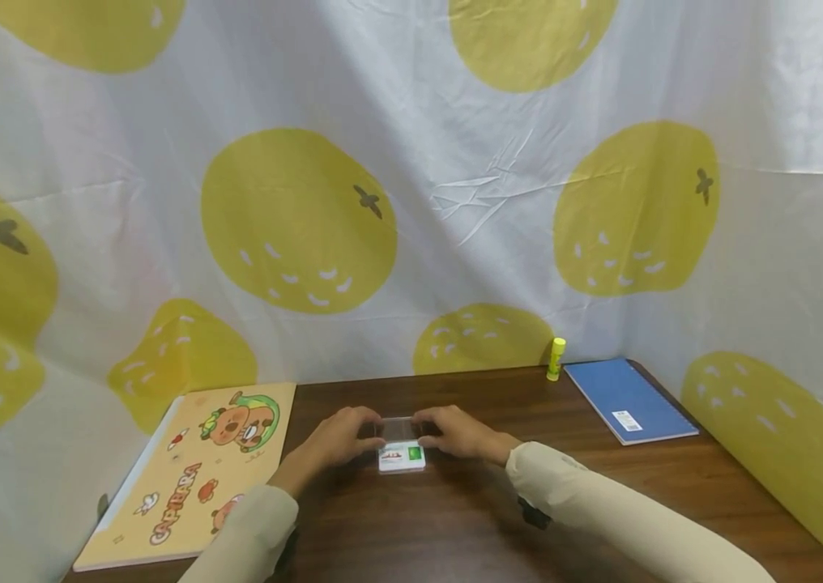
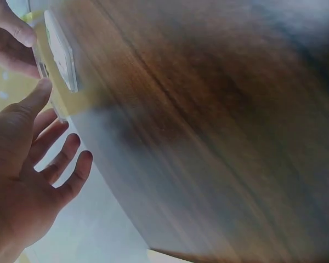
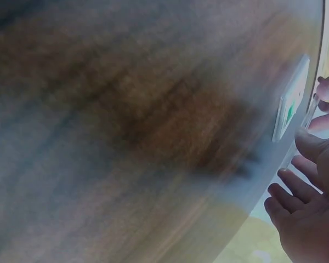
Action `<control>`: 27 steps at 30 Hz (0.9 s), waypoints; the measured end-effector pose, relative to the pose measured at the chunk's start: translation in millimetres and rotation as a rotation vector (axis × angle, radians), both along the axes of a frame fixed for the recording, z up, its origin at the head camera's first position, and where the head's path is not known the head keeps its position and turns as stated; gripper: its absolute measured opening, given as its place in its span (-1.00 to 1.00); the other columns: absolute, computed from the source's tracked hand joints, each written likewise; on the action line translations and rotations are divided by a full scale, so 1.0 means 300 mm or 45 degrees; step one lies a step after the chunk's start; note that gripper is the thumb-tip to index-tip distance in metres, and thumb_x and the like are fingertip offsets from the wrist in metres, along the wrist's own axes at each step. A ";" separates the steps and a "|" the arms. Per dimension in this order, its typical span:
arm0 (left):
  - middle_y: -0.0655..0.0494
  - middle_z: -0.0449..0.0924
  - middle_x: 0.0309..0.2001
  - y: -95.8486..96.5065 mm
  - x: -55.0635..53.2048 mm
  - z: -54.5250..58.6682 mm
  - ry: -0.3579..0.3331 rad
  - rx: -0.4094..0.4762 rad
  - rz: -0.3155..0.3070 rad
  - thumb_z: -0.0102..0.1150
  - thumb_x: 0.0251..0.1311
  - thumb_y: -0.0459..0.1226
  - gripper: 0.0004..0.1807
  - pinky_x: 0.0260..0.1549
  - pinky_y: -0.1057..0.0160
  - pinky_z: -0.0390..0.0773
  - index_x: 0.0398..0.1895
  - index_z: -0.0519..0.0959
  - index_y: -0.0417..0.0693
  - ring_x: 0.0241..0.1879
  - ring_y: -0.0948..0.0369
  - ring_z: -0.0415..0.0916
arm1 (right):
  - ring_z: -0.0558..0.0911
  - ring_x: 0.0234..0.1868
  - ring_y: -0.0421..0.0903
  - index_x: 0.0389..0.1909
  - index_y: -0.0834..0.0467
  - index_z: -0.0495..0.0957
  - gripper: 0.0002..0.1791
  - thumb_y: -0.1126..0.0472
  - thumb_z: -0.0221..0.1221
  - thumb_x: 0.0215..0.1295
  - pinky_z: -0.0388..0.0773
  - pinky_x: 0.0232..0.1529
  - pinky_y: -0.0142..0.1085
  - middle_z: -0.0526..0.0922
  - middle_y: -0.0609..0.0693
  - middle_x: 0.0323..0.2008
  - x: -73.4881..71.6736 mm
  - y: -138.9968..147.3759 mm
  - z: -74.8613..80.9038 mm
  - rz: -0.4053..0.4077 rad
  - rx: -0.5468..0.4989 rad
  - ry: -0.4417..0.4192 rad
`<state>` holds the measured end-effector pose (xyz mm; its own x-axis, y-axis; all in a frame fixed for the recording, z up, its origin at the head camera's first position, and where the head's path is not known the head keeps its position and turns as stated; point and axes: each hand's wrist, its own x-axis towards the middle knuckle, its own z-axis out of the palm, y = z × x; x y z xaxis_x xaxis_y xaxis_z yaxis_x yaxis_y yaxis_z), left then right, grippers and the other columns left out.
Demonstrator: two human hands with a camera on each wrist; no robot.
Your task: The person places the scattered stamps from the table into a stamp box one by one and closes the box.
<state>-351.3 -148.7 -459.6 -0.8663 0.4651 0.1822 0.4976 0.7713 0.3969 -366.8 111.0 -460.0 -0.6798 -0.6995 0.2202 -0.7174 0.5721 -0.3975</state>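
Observation:
Both hands hold a clear flat plastic lid (image 1: 398, 429) between them, one at each side. My left hand (image 1: 342, 437) pinches its left edge between thumb and fingers. The right hand (image 1: 458, 433) pinches the right edge in the same way. Just in front of the lid, on the table, lies a small clear case (image 1: 402, 458) with a white printed face, a green square at its right and a reddish picture at its left. In the left wrist view the case (image 2: 61, 52) lies flat beyond the thumbs. The right wrist view shows the case (image 3: 291, 101) from its other side.
A yellow capybara drawing pad (image 1: 193, 470) lies at the left of the brown wooden table (image 1: 411, 542). A blue notebook (image 1: 626, 401) lies at the back right, with a yellow glue stick (image 1: 556, 359) upright beside it. A fruit-patterned curtain (image 1: 411, 243) hangs behind and around.

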 end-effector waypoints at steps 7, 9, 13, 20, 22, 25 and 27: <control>-0.01 0.70 0.12 -0.006 0.031 0.003 -0.028 -0.021 -0.012 0.45 0.26 -0.07 -0.58 0.22 -0.13 0.52 0.07 0.71 -0.11 0.20 -0.04 0.57 | 0.67 0.16 0.14 0.19 0.39 0.58 -0.59 0.30 0.32 0.40 0.61 0.17 -0.01 0.68 0.25 0.15 0.041 0.003 0.003 0.030 0.006 0.013; -0.01 0.71 0.10 -0.006 0.035 0.002 -0.024 -0.023 -0.032 0.46 0.25 -0.07 -0.59 0.20 -0.13 0.53 0.05 0.71 -0.12 0.18 -0.04 0.58 | 0.68 0.16 0.14 0.18 0.39 0.58 -0.60 0.31 0.32 0.39 0.61 0.17 -0.02 0.68 0.26 0.15 0.050 0.005 0.002 0.034 0.002 0.012; 0.00 0.72 0.06 -0.009 0.041 -0.003 -0.019 -0.027 -0.061 0.48 0.22 -0.06 -0.58 0.14 -0.13 0.57 0.03 0.72 -0.11 0.13 -0.03 0.61 | 0.69 0.13 0.14 0.14 0.40 0.59 -0.61 0.33 0.34 0.36 0.62 0.15 -0.05 0.68 0.27 0.13 0.066 0.011 0.002 0.055 -0.002 0.025; 0.00 0.72 0.03 -0.012 0.058 -0.010 -0.050 -0.019 -0.064 0.49 0.20 -0.05 -0.58 0.11 -0.14 0.58 0.02 0.72 -0.10 0.10 -0.02 0.60 | 0.66 0.19 0.14 0.18 0.37 0.59 -0.58 0.30 0.36 0.35 0.59 0.20 -0.03 0.67 0.27 0.16 0.078 0.014 -0.016 0.031 0.026 0.010; 0.00 0.72 0.01 -0.012 0.062 -0.011 -0.046 -0.022 -0.073 0.50 0.19 -0.04 -0.57 0.09 -0.14 0.59 0.01 0.72 -0.11 0.08 -0.01 0.60 | 0.65 0.20 0.15 0.19 0.37 0.59 -0.56 0.28 0.36 0.36 0.58 0.22 -0.02 0.66 0.27 0.18 0.079 0.014 -0.020 0.024 0.039 0.009; 0.00 0.72 0.00 -0.011 0.065 -0.012 -0.036 -0.027 -0.083 0.51 0.18 -0.04 -0.56 0.07 -0.12 0.59 0.00 0.72 -0.11 0.06 0.00 0.61 | 0.64 0.22 0.16 0.19 0.36 0.60 -0.56 0.27 0.36 0.36 0.57 0.23 -0.02 0.66 0.27 0.18 0.081 0.015 -0.022 0.019 0.053 0.022; 0.00 0.72 0.00 -0.010 0.066 -0.010 -0.036 -0.024 -0.083 0.51 0.18 -0.03 -0.56 0.06 -0.12 0.60 0.00 0.72 -0.11 0.06 0.00 0.62 | 0.65 0.20 0.15 0.18 0.35 0.60 -0.57 0.27 0.36 0.36 0.58 0.22 -0.02 0.67 0.26 0.17 0.082 0.017 -0.021 0.021 0.056 0.033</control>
<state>-331.5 -151.7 -462.7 -0.8388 0.5238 0.1485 0.5356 0.7453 0.3971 -342.1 116.0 -466.4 -0.6625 -0.7200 0.2067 -0.7367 0.5764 -0.3535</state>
